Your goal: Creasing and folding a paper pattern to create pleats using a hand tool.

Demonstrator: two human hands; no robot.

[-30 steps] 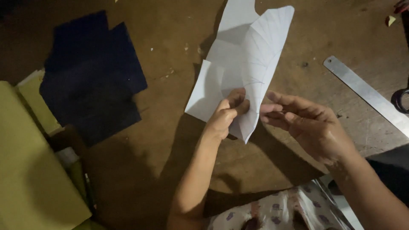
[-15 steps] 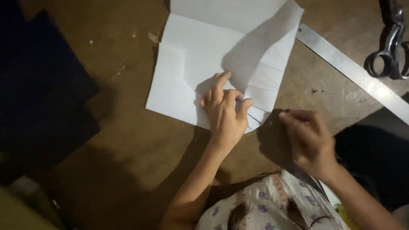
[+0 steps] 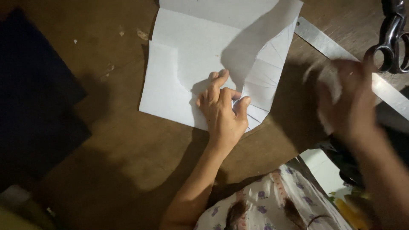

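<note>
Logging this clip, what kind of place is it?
Probably a home craft or sewing spot: white folded paper with pencilled lines on a brown work surface, a metal ruler and black-handled scissors.

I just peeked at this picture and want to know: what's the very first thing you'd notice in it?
The big white paper on the brown table, at the top middle, with folds and fan-like pencil lines. The left hand presses down on its lower edge. To the right, the blurred right hand is lifted near a metal ruler and dark scissors.
</note>
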